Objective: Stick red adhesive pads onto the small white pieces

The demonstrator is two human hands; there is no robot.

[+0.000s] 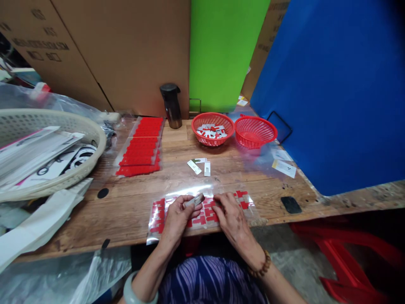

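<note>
L hand (177,215) pinches a small metal plate (196,199) over the red sticker sheet (159,217) at the tabletop (126,211) edge, R hand (229,213) fingertips on sheet, grip unclear; we reckon mid-sticking, next needs plate squared w/ a sticker.

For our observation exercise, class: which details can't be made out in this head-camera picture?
Head view:
- Sticker sheet middle: covered by both hands.
- Right hand fingertips: curled under, grip unclear.
- Metal piece in left hand: too small to identify.
- Beige basket: cut off by left edge.
</note>
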